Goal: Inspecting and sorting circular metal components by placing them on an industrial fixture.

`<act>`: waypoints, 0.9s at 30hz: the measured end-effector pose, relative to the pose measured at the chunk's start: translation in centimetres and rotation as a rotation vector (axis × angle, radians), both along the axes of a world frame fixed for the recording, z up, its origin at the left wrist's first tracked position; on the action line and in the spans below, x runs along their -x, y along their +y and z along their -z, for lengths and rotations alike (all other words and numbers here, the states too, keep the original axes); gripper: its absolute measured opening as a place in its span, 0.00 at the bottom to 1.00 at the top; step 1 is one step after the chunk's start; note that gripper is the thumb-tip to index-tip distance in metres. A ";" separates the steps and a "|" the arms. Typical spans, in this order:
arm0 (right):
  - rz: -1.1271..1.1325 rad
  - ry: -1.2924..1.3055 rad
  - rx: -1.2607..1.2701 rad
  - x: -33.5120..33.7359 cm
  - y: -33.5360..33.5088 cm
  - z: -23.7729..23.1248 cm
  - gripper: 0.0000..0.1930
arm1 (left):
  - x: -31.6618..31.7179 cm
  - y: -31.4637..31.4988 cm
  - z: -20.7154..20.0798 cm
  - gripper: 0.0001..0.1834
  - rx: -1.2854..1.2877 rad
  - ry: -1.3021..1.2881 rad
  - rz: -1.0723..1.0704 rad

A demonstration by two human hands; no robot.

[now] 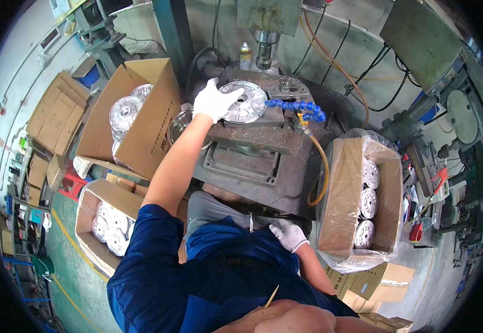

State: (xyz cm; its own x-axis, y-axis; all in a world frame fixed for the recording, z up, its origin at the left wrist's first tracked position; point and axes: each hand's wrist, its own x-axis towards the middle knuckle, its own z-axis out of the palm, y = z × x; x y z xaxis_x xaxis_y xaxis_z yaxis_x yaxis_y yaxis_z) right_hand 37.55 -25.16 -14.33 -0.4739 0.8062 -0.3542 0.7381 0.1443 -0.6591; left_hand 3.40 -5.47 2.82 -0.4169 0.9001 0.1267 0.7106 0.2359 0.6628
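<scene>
Left hand (215,101) has its fingers wrapped on a metal disc (245,101) sitting on the press bed (252,161), far centre. Right hand (289,235) rests loose near the lap. Box (358,188) on the right looks partly filled, so plenty left.

Disc (245,101) under left hand (215,101): bright cast metal, glossy, ribbed face; both gloves white knit cloth, right hand (289,235) resting on matt grey trouser fabric. Table (252,166) below the disc is dull dark steel, oily and rough; hose (298,106) just right of it is glossy blue segmented plastic. Boxes (141,116) left are matt brown cardboard; box (358,194) right is lined with shiny clear plastic film.
</scene>
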 end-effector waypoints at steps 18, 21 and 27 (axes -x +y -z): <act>-0.129 -0.134 0.025 -0.7 -0.4 1.6 0.27 | 1.3 2.4 0.6 0.38 0.089 0.006 0.095; -0.115 -0.156 0.050 -0.8 -0.3 1.8 0.27 | 1.8 2.8 0.8 0.37 0.049 -0.096 0.188; -0.113 -0.139 0.017 -0.9 -1.1 3.3 0.27 | 1.9 2.6 1.2 0.36 0.012 -0.162 0.212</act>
